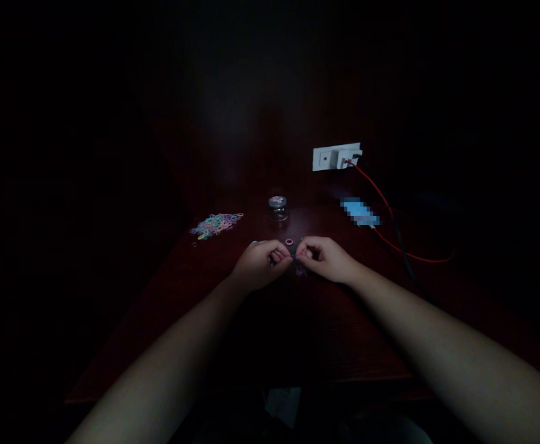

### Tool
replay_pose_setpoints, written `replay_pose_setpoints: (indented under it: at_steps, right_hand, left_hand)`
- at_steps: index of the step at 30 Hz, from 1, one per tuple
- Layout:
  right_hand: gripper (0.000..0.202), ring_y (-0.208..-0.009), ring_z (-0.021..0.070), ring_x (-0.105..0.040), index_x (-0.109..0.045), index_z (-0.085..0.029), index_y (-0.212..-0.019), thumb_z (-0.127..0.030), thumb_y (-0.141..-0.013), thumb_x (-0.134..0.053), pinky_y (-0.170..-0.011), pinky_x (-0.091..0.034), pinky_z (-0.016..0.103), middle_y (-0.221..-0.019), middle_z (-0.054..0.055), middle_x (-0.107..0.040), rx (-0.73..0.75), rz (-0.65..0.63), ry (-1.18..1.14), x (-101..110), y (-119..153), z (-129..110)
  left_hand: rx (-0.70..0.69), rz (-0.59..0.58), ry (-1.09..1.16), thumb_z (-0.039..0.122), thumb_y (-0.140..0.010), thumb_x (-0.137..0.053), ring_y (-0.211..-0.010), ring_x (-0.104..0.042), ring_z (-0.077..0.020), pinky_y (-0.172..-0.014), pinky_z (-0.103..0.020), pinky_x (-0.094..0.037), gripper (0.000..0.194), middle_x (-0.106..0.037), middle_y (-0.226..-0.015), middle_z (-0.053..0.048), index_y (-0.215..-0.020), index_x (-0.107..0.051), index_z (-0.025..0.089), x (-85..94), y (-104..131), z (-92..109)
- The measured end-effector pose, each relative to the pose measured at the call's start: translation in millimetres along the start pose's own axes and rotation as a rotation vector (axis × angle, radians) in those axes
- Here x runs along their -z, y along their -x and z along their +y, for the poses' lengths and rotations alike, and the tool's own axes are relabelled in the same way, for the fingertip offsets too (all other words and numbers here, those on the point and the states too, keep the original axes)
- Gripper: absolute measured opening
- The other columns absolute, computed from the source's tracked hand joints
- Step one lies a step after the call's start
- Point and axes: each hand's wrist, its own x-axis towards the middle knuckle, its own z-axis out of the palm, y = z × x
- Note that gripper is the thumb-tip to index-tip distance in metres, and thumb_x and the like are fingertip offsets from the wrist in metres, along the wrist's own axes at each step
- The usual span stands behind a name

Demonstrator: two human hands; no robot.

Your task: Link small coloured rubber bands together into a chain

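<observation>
My left hand (264, 262) and my right hand (323, 256) meet near the middle of the dark red table (344, 333), fingertips pinched and almost touching. Whatever lies between the fingertips is too small and dark to make out. Just beyond them rests a pink ring-shaped band (289, 242). A little bunch of purplish bands (301, 270) shows below the fingertips, by my right hand. Farther back stands a clear jar (278, 209) with a patterned lid. A pile of colourful small bands (217, 226) lies at the back left.
A phone with a blurred screen (360, 211) lies at the back right, joined to a red cable (392, 245). The cable runs up to a white wall socket (325, 158) with a plugged-in charger. A dark cable hangs beside it. One loose band (195, 245) lies near the pile.
</observation>
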Motion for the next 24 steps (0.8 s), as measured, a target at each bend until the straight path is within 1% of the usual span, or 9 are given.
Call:
replay_pose_setpoints:
  at_steps: [4,8,14,19,21,24]
  right_hand:
    - [0.012,-0.053,0.0085,-0.044,-0.060,-0.014,-0.077,-0.025,-0.080,-0.059,-0.051,-0.036,0.021,-0.059,-0.002,-0.051,-0.004,-0.008,-0.008,0.0,0.1,-0.2]
    - [0.013,-0.054,0.0090,-0.044,-0.060,-0.014,-0.078,-0.027,-0.080,-0.059,-0.052,-0.036,0.021,-0.060,-0.002,-0.052,-0.006,-0.011,-0.031,0.0,0.2,1.0]
    - [0.012,-0.054,0.0092,-0.045,-0.060,-0.015,-0.078,-0.026,-0.081,-0.058,-0.053,-0.036,0.022,-0.060,-0.002,-0.052,-0.008,-0.003,0.002,1.0,0.5,2.5]
    - [0.012,-0.055,0.0095,-0.045,-0.060,-0.015,-0.078,-0.026,-0.081,-0.057,-0.054,-0.036,0.022,-0.060,-0.002,-0.052,0.002,0.000,0.004,0.6,0.7,3.8]
    - [0.012,-0.055,0.0095,-0.045,-0.059,-0.014,-0.078,-0.026,-0.081,-0.056,-0.054,-0.037,0.022,-0.060,-0.001,-0.052,0.009,-0.001,0.008,0.7,0.8,4.2]
    - [0.012,-0.055,0.0094,-0.045,-0.059,-0.015,-0.078,-0.026,-0.081,-0.056,-0.054,-0.036,0.022,-0.060,-0.001,-0.052,0.008,-0.009,-0.001,0.8,0.9,4.4]
  left_hand:
    - [0.001,-0.037,-0.016,0.025,-0.081,-0.060,-0.061,-0.055,-0.0085,-0.058,-0.019,-0.045,0.012,-0.065,-0.075,-0.001,-0.088,-0.066,0.017,0.2,-0.5,-1.0]
    - [-0.002,-0.036,-0.025,0.022,-0.083,-0.057,-0.059,-0.053,-0.0081,-0.056,-0.019,-0.043,0.011,-0.062,-0.071,0.000,-0.085,-0.067,0.017,1.0,-1.3,-0.6]
    - [0.002,0.023,-0.024,0.022,-0.081,-0.060,-0.059,-0.053,-0.0080,-0.056,-0.018,-0.043,0.010,-0.062,-0.069,0.001,-0.085,-0.067,0.017,1.2,-0.2,-0.8]
    - [0.021,0.088,-0.052,0.024,-0.082,-0.059,-0.059,-0.054,-0.0086,-0.055,-0.019,-0.044,0.012,-0.064,-0.072,-0.001,-0.087,-0.067,0.017,0.6,0.5,-5.4]
    - [0.008,0.111,-0.051,0.024,-0.083,-0.059,-0.059,-0.054,-0.0084,-0.055,-0.019,-0.044,0.013,-0.065,-0.073,-0.001,-0.090,-0.067,0.017,1.0,0.3,-5.6]
    - [-0.049,0.074,-0.030,0.022,-0.081,-0.061,-0.059,-0.054,-0.0078,-0.055,-0.018,-0.045,0.016,-0.067,-0.079,-0.002,-0.095,-0.067,0.016,1.6,-0.1,-4.3]
